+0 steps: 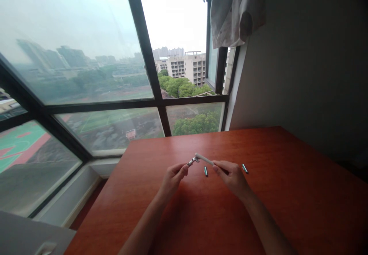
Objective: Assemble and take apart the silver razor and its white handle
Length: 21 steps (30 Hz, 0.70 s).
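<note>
My left hand (176,175) is closed, with thumb and fingers pinching a short silver razor handle (191,161) whose head points up and right. My right hand (232,175) is closed on a slim white stick (204,159) that looks like a toothbrush. The stick's far end meets the razor's head between my hands, above the table. Too little detail shows to make out any bristles. A small teal-and-black razor cartridge (206,171) lies on the table between my hands. Beyond my right hand's knuckles lies a second similar cartridge (244,168).
Both forearms reach over a reddish-brown wooden table (138,193). Dark-framed windows (100,104) stand along its far and left sides, with one pane swung open. A light cloth (235,13) hangs at the upper right, next to a dark wall (304,67).
</note>
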Motion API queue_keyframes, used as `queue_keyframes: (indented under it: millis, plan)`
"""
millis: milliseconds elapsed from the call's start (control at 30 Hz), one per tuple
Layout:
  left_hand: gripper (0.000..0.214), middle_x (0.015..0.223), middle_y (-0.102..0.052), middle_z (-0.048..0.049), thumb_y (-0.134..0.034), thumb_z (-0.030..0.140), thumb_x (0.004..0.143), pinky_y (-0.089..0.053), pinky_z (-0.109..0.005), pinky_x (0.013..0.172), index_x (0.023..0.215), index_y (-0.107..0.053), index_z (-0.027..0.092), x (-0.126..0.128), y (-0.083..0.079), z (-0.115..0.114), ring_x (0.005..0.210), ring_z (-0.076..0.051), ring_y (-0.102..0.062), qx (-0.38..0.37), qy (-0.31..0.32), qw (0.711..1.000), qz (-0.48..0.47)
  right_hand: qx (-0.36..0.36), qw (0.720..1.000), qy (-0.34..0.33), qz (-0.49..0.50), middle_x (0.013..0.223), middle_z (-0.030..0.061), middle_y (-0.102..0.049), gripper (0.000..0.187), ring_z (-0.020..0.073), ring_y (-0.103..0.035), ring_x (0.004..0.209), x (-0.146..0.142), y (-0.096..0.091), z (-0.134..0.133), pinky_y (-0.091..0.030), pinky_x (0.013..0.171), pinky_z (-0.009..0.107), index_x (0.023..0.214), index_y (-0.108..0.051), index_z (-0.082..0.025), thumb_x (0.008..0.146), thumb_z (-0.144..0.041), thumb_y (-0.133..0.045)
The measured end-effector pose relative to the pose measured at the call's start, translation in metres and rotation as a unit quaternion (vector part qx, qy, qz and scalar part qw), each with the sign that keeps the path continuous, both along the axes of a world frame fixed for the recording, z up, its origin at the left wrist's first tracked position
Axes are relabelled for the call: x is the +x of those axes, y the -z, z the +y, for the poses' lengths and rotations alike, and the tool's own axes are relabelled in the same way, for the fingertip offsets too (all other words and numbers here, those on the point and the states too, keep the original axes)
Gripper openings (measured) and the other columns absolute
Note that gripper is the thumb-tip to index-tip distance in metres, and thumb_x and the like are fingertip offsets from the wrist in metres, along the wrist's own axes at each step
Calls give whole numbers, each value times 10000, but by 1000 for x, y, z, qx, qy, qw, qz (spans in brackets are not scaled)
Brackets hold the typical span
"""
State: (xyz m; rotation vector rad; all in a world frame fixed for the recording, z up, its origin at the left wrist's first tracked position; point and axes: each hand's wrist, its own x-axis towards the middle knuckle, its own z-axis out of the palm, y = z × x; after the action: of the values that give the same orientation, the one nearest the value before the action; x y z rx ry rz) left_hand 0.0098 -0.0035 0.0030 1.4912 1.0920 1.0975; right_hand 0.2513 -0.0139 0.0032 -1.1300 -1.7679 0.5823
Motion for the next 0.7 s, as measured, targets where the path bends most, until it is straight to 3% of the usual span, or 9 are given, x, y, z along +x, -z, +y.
queue_keyframes:
  millis: [133, 333, 567, 700]
  plan:
    - [400, 641, -438, 2, -591, 490, 832, -295, -216, 535, 799, -682, 102, 1, -1, 0, 599, -113, -358, -7, 11, 1000, 0, -2, 1000, 13, -6, 913, 91, -737, 300, 227, -670, 806, 1, 0, 0, -487, 687, 290, 980, -733, -189, 906, -382, -517]
    - [403, 627, -464, 7, -604, 498, 820, -288, -209, 508, 892, -674, 108, -2, 0, 4, 570, -110, -372, -2, -20, 1000, -22, -11, 999, -31, -30, 813, 67, -725, 329, 202, -638, 686, 2, -5, -2, -450, 597, 278, 970, -742, -210, 921, -408, -483]
    - [409, 604, -515, -2, -605, 513, 809, -327, -221, 538, 719, -668, 119, -2, -3, 3, 574, -117, -417, 3, -8, 1000, -6, -4, 999, 8, -41, 859, 88, -734, 321, 225, -659, 755, 2, -2, 0, -475, 684, 302, 971, -743, -202, 919, -393, -491]
    - [415, 611, -515, -2, -594, 516, 815, -313, -220, 532, 734, -673, 117, -4, -3, 4, 566, -113, -397, 8, -24, 1000, 0, -8, 999, -16, -36, 872, 82, -736, 326, 218, -662, 755, 1, -2, -1, -473, 666, 287, 967, -747, -204, 922, -398, -488]
